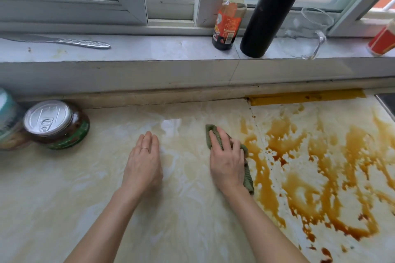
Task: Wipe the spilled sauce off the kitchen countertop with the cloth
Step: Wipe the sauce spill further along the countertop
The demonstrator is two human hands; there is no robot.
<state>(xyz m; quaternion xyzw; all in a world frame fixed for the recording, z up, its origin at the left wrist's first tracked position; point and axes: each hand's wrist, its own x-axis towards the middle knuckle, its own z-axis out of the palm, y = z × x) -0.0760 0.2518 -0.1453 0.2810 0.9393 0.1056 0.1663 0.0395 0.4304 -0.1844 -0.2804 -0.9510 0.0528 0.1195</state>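
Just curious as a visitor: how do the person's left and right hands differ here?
The right hand presses flat on the green cloth; the left hand rests on bare countertop, holding nothing. The right hand sits at the edge of the sauce spill; the left hand lies away from it. A ring shows on the left hand only. Both lie palm down.

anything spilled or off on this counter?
Yes. Brown sauce is smeared in streaks and puddles across the right part of the countertop, mostly right of the seam. The right hand presses a green cloth at the spill's left edge; the left hand rests flat on a bare patch.
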